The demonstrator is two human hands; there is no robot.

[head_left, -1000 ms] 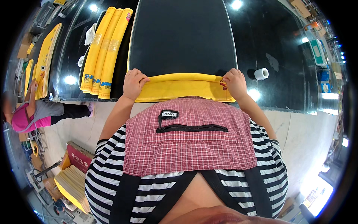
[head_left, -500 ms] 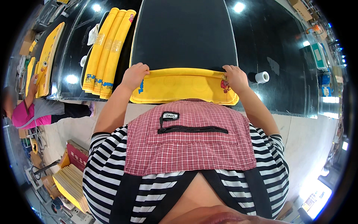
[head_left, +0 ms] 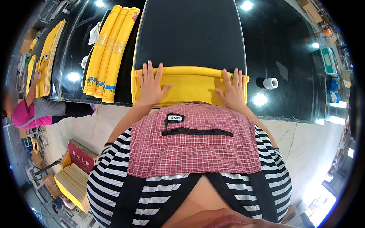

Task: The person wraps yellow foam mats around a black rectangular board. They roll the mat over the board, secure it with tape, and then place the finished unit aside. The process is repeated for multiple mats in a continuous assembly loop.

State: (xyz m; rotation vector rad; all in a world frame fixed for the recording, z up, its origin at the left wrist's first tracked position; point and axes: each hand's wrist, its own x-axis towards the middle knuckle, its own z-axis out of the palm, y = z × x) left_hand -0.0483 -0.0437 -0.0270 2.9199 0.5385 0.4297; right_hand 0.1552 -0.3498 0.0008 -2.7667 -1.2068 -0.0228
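A long sheet, black on one face and yellow on the other, lies on the dark table in front of me. Its near end is turned over, yellow side up, and a narrow yellow roll runs across it at the fold. My left hand lies flat over the left part of the roll, fingers spread and pointing away from me. On the right part rests my right hand, also flat with its fingers apart. The sheet's far end runs out of view.
Three yellow rolls bound with clear tape lie to the left. A white tape roll sits at the right. Further left is a stack of flat yellow sheets, touched by another person's hand. A box of yellow-edged sheets stands lower left.
Both hands have let go of the turned-over end's corners and moved inward, now lying flat on it with fingers spread. The roll looks tighter and sticks out at both sides.
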